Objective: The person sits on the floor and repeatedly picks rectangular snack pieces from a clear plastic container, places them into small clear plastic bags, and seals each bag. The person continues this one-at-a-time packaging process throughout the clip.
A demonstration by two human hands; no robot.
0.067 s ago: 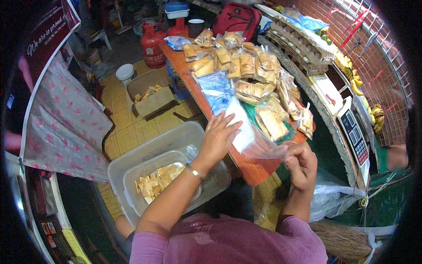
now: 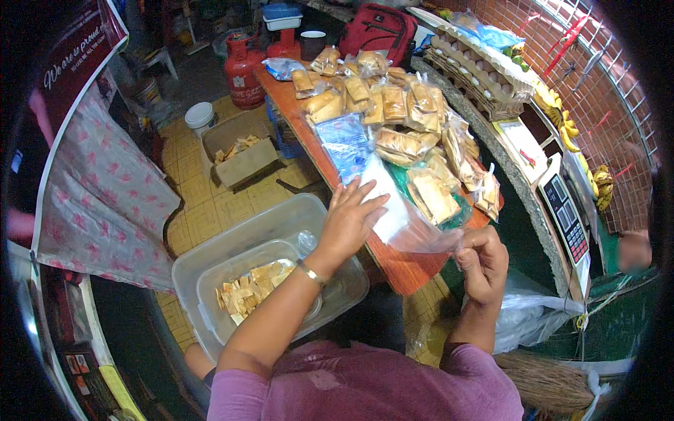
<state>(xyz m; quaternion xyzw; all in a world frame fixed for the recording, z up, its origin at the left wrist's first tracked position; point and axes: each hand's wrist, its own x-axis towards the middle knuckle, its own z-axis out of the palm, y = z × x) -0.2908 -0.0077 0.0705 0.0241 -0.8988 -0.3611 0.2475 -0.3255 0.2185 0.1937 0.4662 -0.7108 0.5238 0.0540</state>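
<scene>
A clear plastic bag (image 2: 430,239) stretches across the near end of the orange-brown table (image 2: 406,272). My right hand (image 2: 483,263) pinches one end of it, just off the table's right edge. With fingers spread, my left hand (image 2: 353,216) lies on a white stack of plastic bags (image 2: 385,200), at the left edge of the table. A blue printed plastic packet (image 2: 343,146) sits just beyond that stack. Many clear bags of golden-brown bread pieces (image 2: 401,142) are heaped beyond and to the right, the closest bag (image 2: 433,195) resting over green plastic.
A large clear tub (image 2: 189,261) stands below left, with a smaller container of loose bread pieces (image 2: 254,288) inside. Beyond it are a cardboard box (image 2: 247,168), a white bucket (image 2: 200,115) and a red gas cylinder (image 2: 243,74). Egg trays (image 2: 477,76) and a digital scale (image 2: 566,214) line the right-hand ledge.
</scene>
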